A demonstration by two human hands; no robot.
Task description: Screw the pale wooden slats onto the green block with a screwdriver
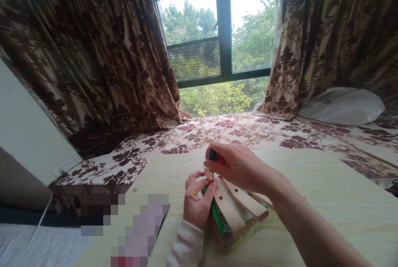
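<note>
My right hand (236,159) is wrapped round the dark red-and-black handle of a screwdriver (212,155), whose metal shaft points straight down. At the shaft's lower end, my left hand (199,198) pinches with thumb and forefinger; whatever small thing is between them is hidden. Both hands are at the far end of a flat, pale wooden piece (228,213) with a dark hole in it. Beside it lies a second wooden piece (248,204), also with a dark hole. Under them is a green printed package (220,221), partly covered. Another wooden piece shows partly beneath my right wrist.
The pale wood-grain table (336,205) carries the work. Behind it is a ledge with floral cloth (224,134), below a window (225,22) between patterned curtains (102,51). A white plastic bag (342,105) lies at the right. A pixelated patch covers the table's left front.
</note>
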